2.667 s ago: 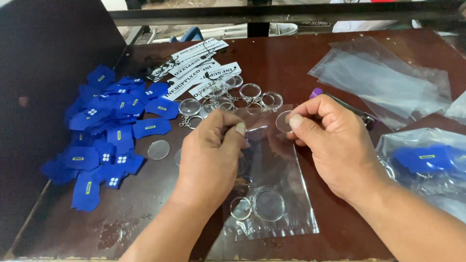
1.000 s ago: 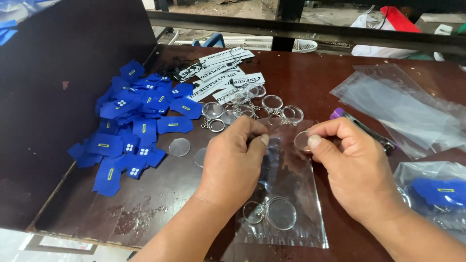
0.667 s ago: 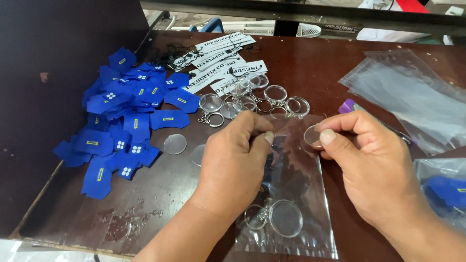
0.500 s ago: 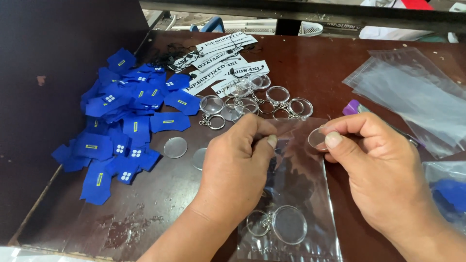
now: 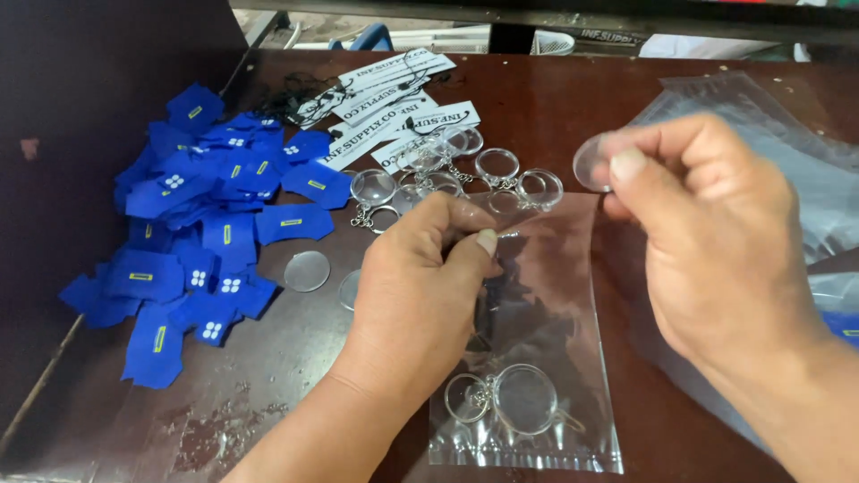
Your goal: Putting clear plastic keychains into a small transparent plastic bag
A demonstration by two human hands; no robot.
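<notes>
At the centre of the frame the left hand (image 5: 420,304) pinches the upper left edge of a small clear plastic bag (image 5: 546,358) between thumb and fingers, its grip closed on the film. The bag lies flat on the dark brown table (image 5: 555,98), running from the middle of the frame down to the lower edge, and through it 1 clear round keychain (image 5: 510,400) with its metal ring shows near the bottom. In the upper right the right hand (image 5: 707,250) is raised above the bag, thumb and forefinger clamped on a clear round disc (image 5: 591,164) held on edge. Just above the left hand, in the upper middle of the frame, a cluster of empty clear keychains (image 5: 465,174) with rings and short chains lies on the table, touching several white printed paper strips (image 5: 394,98) behind it. A heap of blue fabric tags (image 5: 206,233) with yellow and white marks fills the left of the frame. Between that heap and the left hand 1 loose clear disc (image 5: 307,270) lies flat, and another shows partly behind the wrist. More clear plastic bags (image 5: 805,152) are piled at the right edge.
</notes>
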